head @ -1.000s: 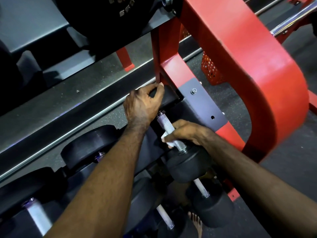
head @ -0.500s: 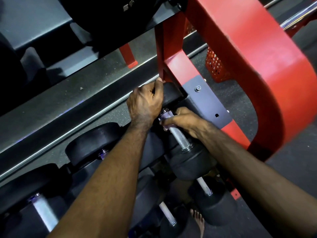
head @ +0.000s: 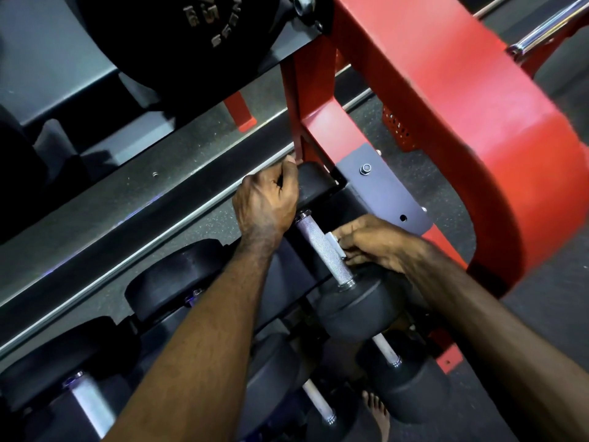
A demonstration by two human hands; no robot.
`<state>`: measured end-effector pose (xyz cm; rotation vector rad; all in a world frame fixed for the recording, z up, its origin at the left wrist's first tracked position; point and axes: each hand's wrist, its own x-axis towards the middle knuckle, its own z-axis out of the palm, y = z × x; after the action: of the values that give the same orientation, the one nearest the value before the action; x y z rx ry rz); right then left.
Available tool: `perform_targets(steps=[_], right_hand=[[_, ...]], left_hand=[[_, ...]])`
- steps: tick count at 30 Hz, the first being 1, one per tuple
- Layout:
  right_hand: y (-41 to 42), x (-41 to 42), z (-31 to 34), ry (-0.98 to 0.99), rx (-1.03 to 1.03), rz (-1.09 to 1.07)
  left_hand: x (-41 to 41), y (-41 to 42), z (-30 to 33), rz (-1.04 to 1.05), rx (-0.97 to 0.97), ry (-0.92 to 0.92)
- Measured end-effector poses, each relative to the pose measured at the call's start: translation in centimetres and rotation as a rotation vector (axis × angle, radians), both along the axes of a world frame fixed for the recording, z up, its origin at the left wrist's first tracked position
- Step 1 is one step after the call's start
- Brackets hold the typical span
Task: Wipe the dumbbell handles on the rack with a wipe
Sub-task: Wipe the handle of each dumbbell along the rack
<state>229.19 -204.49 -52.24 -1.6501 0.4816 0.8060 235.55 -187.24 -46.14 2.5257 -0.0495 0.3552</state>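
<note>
Wiping the top dumbbell's handle on the rack.

My right hand (head: 371, 242) pinches the white wipe (head: 334, 242) against the knurled handle (head: 322, 250) about midway along, at its 3 o'clock side. My left hand (head: 266, 202) curls over the far black head (head: 318, 183), at 11 o'clock from the handle. The near head (head: 360, 309) sits at 5 o'clock, beside the red rack (head: 446, 122) upright.

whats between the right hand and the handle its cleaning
In the head view, a small white wipe sits between the right hand and the knurled silver dumbbell handle, pressed against the handle's side.
</note>
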Motion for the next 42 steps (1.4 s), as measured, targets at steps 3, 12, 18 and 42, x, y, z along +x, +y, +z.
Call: perform_targets(steps=[3,12,18,42], right_hand=[[1.2,0.9,0.7,-0.104,0.054,-0.084],[0.3,-1.1,0.8,-0.229,-0.020,-0.082],[2.4,0.9,0.9,-0.380,-0.179,-0.091],[2.4,0.4,0.9,-0.057,0.147,0.043]], left_hand=[[0.0,0.0,-0.2,-0.004,-0.026,0.011],[0.1,0.0,-0.5,0.033,-0.063,0.016],[0.2,0.0,-0.6,0.017,-0.069,0.013],[0.1,-0.1,0.1,0.048,-0.064,0.049]])
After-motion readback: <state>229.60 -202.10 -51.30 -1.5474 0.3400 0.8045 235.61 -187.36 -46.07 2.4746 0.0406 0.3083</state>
